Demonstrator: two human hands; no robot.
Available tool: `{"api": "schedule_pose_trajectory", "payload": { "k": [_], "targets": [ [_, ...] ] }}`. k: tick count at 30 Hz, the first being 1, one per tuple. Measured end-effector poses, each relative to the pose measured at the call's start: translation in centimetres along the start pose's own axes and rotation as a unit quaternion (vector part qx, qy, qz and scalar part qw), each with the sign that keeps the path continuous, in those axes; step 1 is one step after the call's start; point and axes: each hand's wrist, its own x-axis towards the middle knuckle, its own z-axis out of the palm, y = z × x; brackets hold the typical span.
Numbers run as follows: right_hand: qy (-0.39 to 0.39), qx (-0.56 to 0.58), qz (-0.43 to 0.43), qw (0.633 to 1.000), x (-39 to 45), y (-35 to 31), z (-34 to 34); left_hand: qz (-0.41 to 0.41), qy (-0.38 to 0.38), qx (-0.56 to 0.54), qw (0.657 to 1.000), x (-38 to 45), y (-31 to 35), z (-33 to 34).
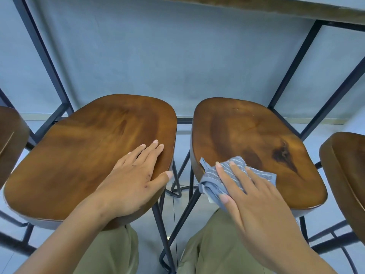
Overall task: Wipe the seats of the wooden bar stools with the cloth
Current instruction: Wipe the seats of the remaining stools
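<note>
A: What fills the view, biggest things first?

B: Two brown, rounded wooden stool seats on thin black metal legs stand side by side. The left seat (88, 155) sits at about nine o'clock from the centre of the view, the right seat (254, 143) at about three o'clock. The edges of two more wooden seats show at the far left and far right.

A: And the hands?

B: The left hand (134, 175) lies flat on the left seat near its right edge, fingers straight and close together, pointing toward one o'clock, thumb spread past the rim. It holds nothing. The right hand (254, 196) presses down on the blue-grey striped cloth (217, 180), fingers spread across it, pointing toward eleven o'clock.

A: Where exactly is the cloth?

B: On the right seat's near-left corner, about seven o'clock on that seat, bunched and hanging a little over the rim.

A: Which step is this?

B: Probably the wiping of the right seat, starting at that corner. Whether the left seat is done cannot be told.

A: The next move?

B: Likely a sweep toward one o'clock across the dark knot (284, 155), palm kept flat so the cloth stays spread.
</note>
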Motion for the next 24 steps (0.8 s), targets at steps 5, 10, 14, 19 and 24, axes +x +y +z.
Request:
{"api": "schedule_pose_trajectory", "payload": {
  "k": [5,10,14,19,24],
  "targets": [
    [-0.06,0.043,-0.019,0.997,1.8,1.9,-1.2,-0.002,0.01,0.01,1.0,0.1,-0.1,0.2],
    [-0.161,0.085,0.001,0.983,8.5,3.3,-1.5,-0.006,0.009,0.003,1.0,-0.1,0.3,-0.1],
    [-0.151,0.063,0.012,0.986,13.9,3.6,-1.1,-0.014,0.006,0.01,1.0,-0.2,0.5,-0.2],
    [-0.121,0.069,0.04,0.989,18.1,3.2,-1.5,-0.02,0.008,0.011,1.0,-0.2,0.8,-0.2],
    [-0.108,0.083,0.067,0.988,19.9,2.5,-1.6,-0.02,-0.012,0.009,1.0,-0.1,0.8,-0.3]
  ]
}}
